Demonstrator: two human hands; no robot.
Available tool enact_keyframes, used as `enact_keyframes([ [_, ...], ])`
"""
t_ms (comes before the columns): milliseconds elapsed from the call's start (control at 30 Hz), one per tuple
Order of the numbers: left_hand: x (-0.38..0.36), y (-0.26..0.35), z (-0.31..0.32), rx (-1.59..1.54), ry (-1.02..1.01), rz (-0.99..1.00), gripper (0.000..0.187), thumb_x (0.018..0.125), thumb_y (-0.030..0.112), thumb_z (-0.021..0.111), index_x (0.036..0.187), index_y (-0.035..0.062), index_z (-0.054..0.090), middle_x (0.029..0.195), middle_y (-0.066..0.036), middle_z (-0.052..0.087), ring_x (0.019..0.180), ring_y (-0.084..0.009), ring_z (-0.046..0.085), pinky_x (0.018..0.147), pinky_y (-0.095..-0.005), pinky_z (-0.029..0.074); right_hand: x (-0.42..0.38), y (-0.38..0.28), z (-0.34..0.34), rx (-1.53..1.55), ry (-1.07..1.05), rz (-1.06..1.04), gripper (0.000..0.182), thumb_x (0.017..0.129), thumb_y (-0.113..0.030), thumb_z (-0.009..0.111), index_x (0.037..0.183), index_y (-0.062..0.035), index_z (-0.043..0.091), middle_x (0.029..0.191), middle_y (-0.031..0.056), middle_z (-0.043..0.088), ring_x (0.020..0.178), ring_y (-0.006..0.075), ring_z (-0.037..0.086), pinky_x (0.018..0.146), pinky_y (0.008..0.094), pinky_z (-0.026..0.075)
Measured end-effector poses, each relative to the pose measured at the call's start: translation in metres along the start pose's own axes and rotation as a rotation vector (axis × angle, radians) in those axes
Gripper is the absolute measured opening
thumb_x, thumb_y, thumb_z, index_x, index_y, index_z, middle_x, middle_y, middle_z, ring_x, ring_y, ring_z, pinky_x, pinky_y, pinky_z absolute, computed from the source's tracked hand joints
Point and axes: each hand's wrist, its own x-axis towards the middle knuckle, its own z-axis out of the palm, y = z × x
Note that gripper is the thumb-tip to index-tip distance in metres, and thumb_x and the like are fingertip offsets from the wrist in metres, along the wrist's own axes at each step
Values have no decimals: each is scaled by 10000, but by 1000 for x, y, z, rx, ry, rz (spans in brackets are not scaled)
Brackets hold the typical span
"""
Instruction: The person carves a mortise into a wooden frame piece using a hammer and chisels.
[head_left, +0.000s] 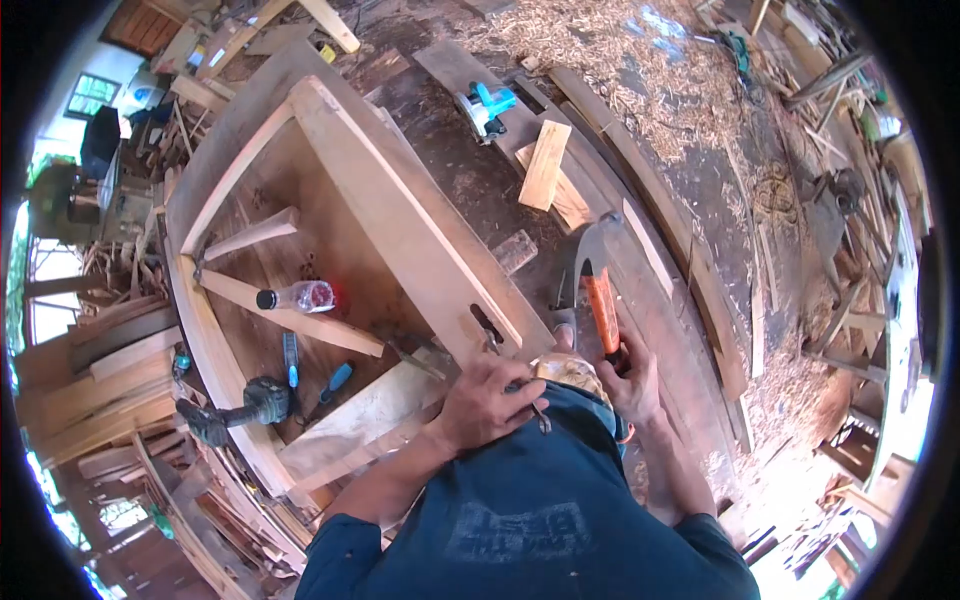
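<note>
My left hand (487, 402) is closed around a slim dark metal tool (541, 412), whose kind I cannot make out. It rests at the near corner of a wooden frame (390, 200), beside a slot (487, 325) cut in the wood. In my right hand (633, 382) is a hand tool with an orange-and-black handle (602, 310) and a curved grey metal part at its upper end. That tool points away from me, above the dark planks.
Inside the frame lie a clear bottle (305, 297), two blue-handled tools (291, 358) (337, 382) and a cordless drill (265, 400). A blue power tool (487, 108) sits on a plank beyond, near short wood blocks (546, 165). Wood shavings (620, 90) cover the floor.
</note>
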Motion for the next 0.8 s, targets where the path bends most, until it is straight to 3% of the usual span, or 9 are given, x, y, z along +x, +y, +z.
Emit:
enact_keyframes([
  [33, 2, -2, 6, -49, 43, 64, 257, 837, 208, 770, 1067, 110, 715, 1038, -34, 656, 1002, -258, 643, 909, -408, 515, -8, 10, -2, -14, 17, 2, 279, 867, -95, 725, 1101, -11, 599, 608, 5, 545, 533, 37, 480, 488, 247, 391],
  [167, 6, -8, 20, -97, -156, 208, 329, 797, 58, 694, 1124, 97, 701, 1067, -47, 653, 1038, -272, 644, 952, -414, 511, -28, 38, -10, -29, 61, 6, 255, 864, -87, 718, 1072, -12, 591, 595, 6, 540, 516, 45, 493, 481, 255, 400],
  [400, 12, -17, 26, -211, -107, 290, 346, 821, 91, 679, 1167, 90, 672, 1116, -57, 663, 939, -248, 625, 931, -396, 508, -61, 61, -4, -79, 193, 96, 199, 850, -90, 714, 964, -7, 574, 592, 45, 527, 522, 82, 488, 488, 287, 416],
  [467, 13, -19, 24, -217, -83, 311, 332, 829, 89, 676, 1161, 84, 672, 1114, -58, 675, 919, -246, 623, 906, -385, 509, -79, 81, 6, -3, 256, 11, 170, 851, -66, 695, 891, -25, 535, 602, 23, 511, 531, 75, 466, 485, 283, 401],
  [533, 9, -23, 22, -195, -129, 312, 350, 840, 97, 677, 1189, 83, 657, 1055, -57, 668, 876, -245, 615, 856, -380, 506, -88, 61, 10, 41, 243, 179, 178, 848, -68, 698, 874, -29, 527, 611, 0, 503, 534, 73, 461, 480, 278, 387],
  [667, 7, -34, 29, -265, -110, 318, 446, 835, 122, 702, 1270, 81, 614, 921, -52, 618, 786, -236, 588, 757, -376, 482, -113, 77, 28, 109, 307, 148, 195, 848, -69, 699, 857, -28, 509, 630, -5, 494, 570, 67, 441, 497, 270, 383],
  [800, 10, -38, 28, -372, 12, 253, 345, 896, 126, 728, 1222, 66, 634, 901, -94, 655, 761, -256, 613, 700, -389, 476, -140, 68, 50, 163, 380, 161, 176, 841, -35, 704, 859, -30, 530, 700, -14, 510, 667, 54, 441, 573, 244, 378],
])
